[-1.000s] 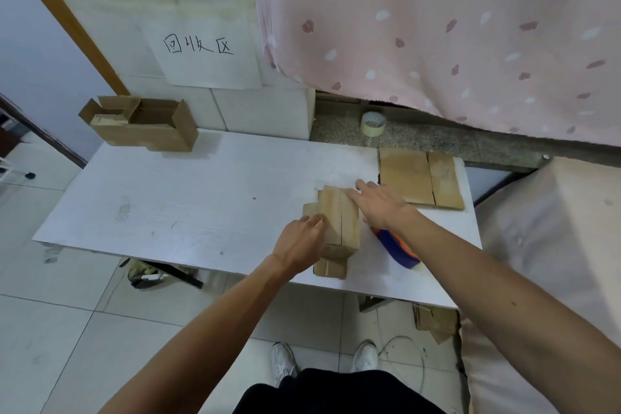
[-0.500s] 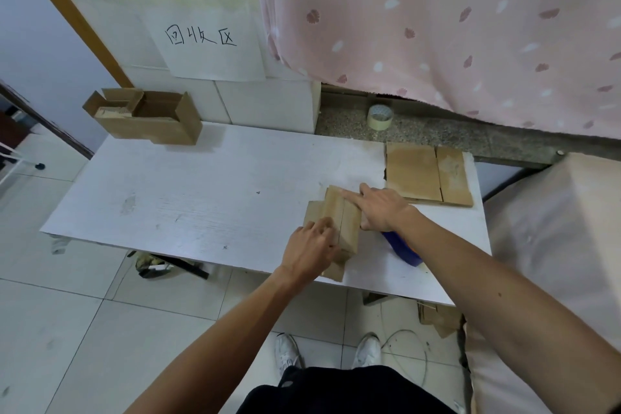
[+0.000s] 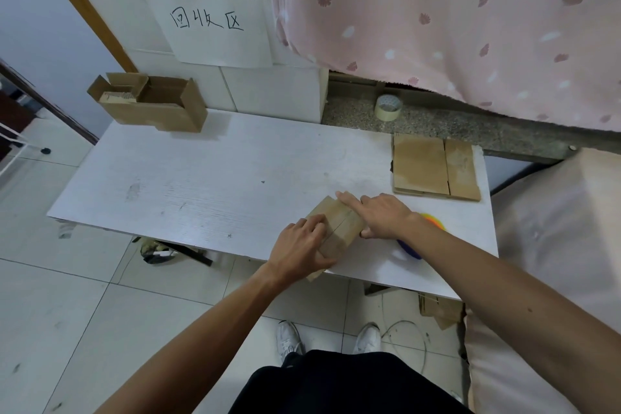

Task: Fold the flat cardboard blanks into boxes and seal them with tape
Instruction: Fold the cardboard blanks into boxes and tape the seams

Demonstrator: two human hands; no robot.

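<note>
Head view looks down on a small box (image 3: 340,228) near the front edge of the white table (image 3: 208,185), with both hands on it. The left hand (image 3: 300,247) grips the near end, fingers curled over the top flap and thumb tucked against the side, likely to stop the flaps from springing up. The right hand (image 3: 381,218) lies fairly flat, index finger stretched along the far flap and thumb against the box's right side, pressing the two flaps so they meet at the middle seam. Whether its other fingers curl underneath is hard to tell from this angle.

I judge this to be the closing step, before taping. The tape roll (image 3: 388,106) sits on the stone ledge behind the table, well apart from both hands, so one hand would have to let go to fetch it. A stack of flat blanks (image 3: 433,166) waits at the right rear of the table, within easy reach. An open box (image 3: 158,104) stands at the far left corner. A coloured disc (image 3: 408,250) lies partly under the right wrist.
</note>
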